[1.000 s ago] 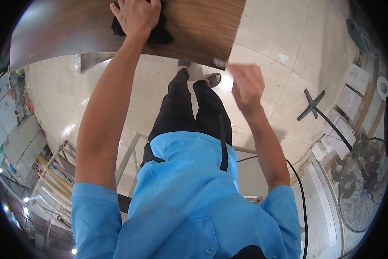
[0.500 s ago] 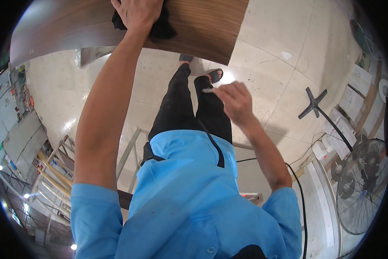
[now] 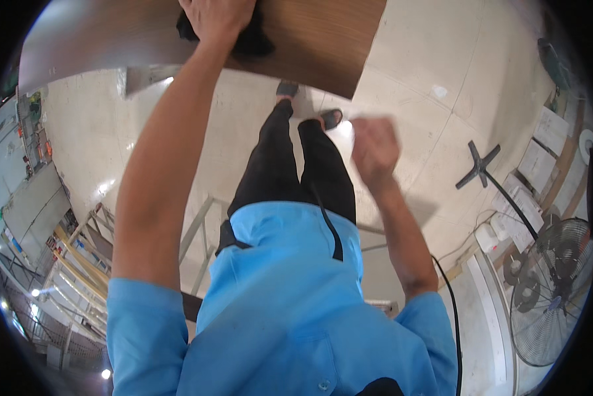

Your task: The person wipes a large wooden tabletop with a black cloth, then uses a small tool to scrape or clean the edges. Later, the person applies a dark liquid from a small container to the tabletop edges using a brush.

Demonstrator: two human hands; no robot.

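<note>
At the top of the view, a wood-grain panel (image 3: 310, 39) stretches across in front of me. My left hand (image 3: 218, 18) lies on a bunched black cloth (image 3: 255, 41) on the panel, the palm over it; the fingertips are cut off by the upper edge. My right hand (image 3: 376, 148) is raised off to the right, above the floor and apart from the panel. Its fingers look curled into a fist, though motion blurs them. Whatever they hold cannot be made out now.
A standing fan (image 3: 551, 290) with a cross-shaped base (image 3: 478, 165) is at the right. Black cable (image 3: 452, 290) hangs beside my right arm. Wooden frames (image 3: 82, 264) stand at the left. My sandalled feet (image 3: 333, 119) are on the tiled floor near the panel's edge.
My right hand has moved slightly right, and the small pale thin piece seen at its fingertips is no longer visible. My left hand stays on the cloth. The whole view has shifted slightly.
</note>
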